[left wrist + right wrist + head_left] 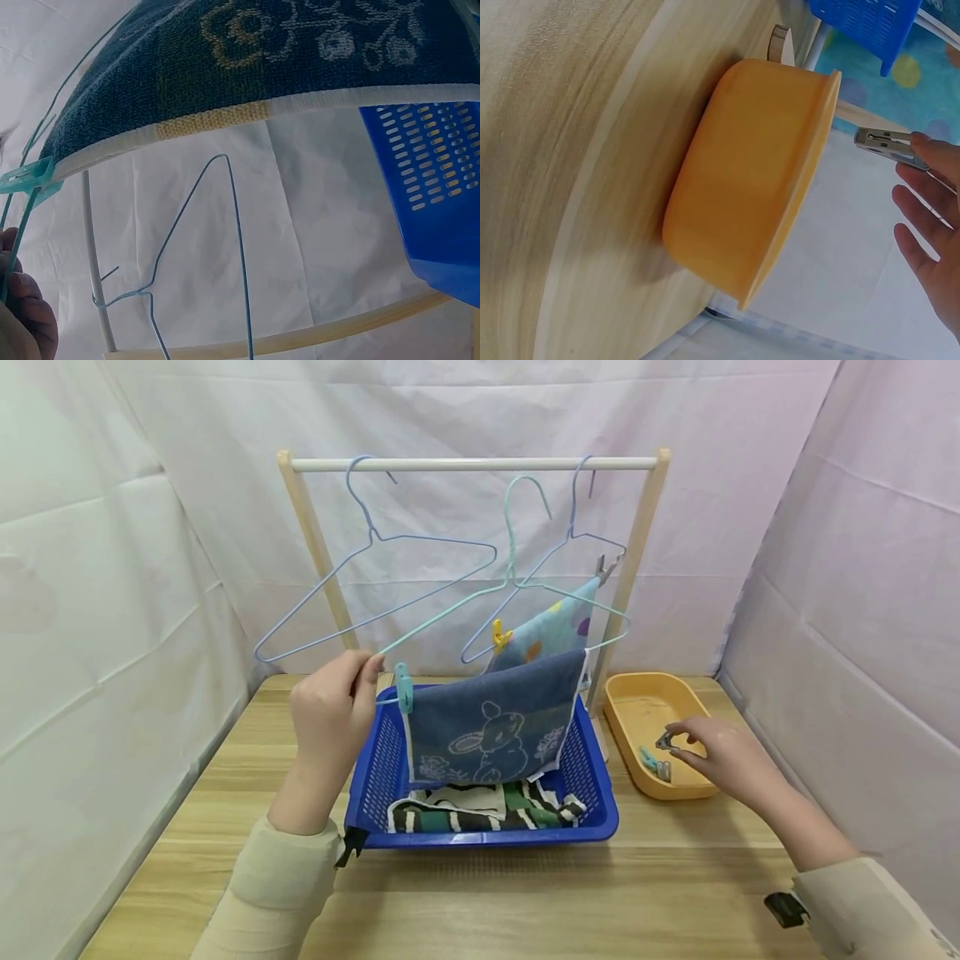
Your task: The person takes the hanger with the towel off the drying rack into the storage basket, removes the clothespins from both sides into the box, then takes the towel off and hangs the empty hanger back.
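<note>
The dark blue terry towel with a pale rabbit outline [498,718] drapes over the bottom bar of a mint-green wire hanger [511,572], above the blue perforated plastic basket [480,839] on the bench [450,902]. A turquoise plastic peg [404,687] fixes its left end; none shows clearly at the right, so tilting could let that side slide. The left grip [333,702] pinches only the hanger's left end, so it might swing. The right grip [723,756], clamped on a grey peg [664,741] over the orange-yellow plastic tray [645,700] near the bench's back right corner, could drop it if the fingertips slip.

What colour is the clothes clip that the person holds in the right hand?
The clothes clip is silvery grey; the right wrist view shows it best.
</note>
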Available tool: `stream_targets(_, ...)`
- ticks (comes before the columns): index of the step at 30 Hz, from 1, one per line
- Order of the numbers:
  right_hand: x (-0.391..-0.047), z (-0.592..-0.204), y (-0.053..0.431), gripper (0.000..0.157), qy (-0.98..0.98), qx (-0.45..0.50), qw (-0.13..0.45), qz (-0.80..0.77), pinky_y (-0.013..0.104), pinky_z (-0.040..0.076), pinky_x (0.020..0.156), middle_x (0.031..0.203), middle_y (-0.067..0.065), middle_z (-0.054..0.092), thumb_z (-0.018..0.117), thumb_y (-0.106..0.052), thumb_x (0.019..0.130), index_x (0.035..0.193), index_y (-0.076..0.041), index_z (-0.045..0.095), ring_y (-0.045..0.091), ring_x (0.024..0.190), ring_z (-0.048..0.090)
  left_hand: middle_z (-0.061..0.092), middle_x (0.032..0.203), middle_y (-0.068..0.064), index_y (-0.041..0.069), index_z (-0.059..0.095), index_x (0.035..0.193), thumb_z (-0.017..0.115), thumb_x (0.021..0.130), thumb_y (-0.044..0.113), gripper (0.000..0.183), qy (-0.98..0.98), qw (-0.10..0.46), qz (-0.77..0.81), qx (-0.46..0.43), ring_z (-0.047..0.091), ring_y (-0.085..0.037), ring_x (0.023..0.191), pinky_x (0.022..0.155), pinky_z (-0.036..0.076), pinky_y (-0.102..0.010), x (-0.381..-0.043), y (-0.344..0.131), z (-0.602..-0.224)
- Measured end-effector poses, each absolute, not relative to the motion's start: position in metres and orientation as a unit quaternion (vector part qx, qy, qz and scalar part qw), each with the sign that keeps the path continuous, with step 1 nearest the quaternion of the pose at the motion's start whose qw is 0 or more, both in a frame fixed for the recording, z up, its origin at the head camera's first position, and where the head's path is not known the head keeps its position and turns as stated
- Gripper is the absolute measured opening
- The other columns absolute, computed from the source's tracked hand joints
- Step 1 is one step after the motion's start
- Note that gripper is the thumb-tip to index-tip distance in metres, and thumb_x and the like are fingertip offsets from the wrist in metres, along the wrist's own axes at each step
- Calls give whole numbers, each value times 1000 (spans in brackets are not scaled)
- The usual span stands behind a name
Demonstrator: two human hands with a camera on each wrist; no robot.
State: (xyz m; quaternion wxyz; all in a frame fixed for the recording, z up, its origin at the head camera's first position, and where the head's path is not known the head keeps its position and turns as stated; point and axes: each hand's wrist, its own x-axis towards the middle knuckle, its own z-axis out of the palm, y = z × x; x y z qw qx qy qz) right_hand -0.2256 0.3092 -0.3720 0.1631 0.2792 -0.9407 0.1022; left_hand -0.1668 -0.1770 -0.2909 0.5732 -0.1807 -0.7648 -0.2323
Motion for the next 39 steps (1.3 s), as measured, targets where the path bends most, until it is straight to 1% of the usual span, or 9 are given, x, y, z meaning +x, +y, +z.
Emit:
stream_targets(4, -227, -374, 310, 32, -942, 276, 162, 102, 47, 53, 68, 99, 14, 70, 80, -6, 78, 107, -3, 67, 30, 81, 67, 52, 57, -10, -5, 64, 80, 66, 90, 4, 13, -768, 559, -256, -179, 41, -21, 45, 42, 30, -33, -165, -177, -292)
stream_targets(11, -228, -376, 312, 32, -945, 272, 149, 104, 47, 53, 67, 102, 14, 69, 80, -8, 79, 109, -3, 67, 30, 82, 67, 50, 56, -11, -4, 57, 74, 70, 89, 11, 24, -777, 546, -268, -160, 43, -22, 46, 44, 36, -34, -162, -178, -291)
stream_targets(18, -230, -380, 315, 33, -951, 265, 113, 112, 46, 52, 68, 107, 16, 68, 77, -9, 83, 113, -1, 66, 30, 85, 65, 48, 56, -10, 0, 53, 69, 74, 88, 15, 32, -784, 540, -277, -133, 41, -21, 47, 45, 33, -31, -156, -175, -288)
stream_targets(25, -234, -385, 317, 34, -959, 248, 81, 112, 50, 52, 73, 111, 19, 66, 73, -8, 86, 117, 2, 64, 35, 89, 64, 45, 54, -8, 2, 50, 66, 77, 86, 16, 36, -786, 533, -291, -115, 38, -20, 47, 45, 29, -29, -154, -174, -289)
stream_targets(33, -242, -395, 320, 32, -961, 242, 69, 117, 53, 51, 76, 107, 20, 67, 73, -3, 84, 114, 4, 65, 38, 90, 64, 44, 53, -8, 2, 49, 64, 79, 83, 14, 38, -783, 534, -297, -116, 37, -20, 46, 45, 27, -30, -154, -174, -290)
stream_targets(39, -247, -401, 320, 32, -961, 241, 64, 120, 52, 51, 76, 105, 19, 67, 74, -2, 83, 113, 4, 65, 37, 88, 64, 43, 53, -7, 2, 49, 64, 81, 81, 12, 38, -780, 536, -302, -116, 36, -19, 46, 45, 27, -30, -156, -173, -290)
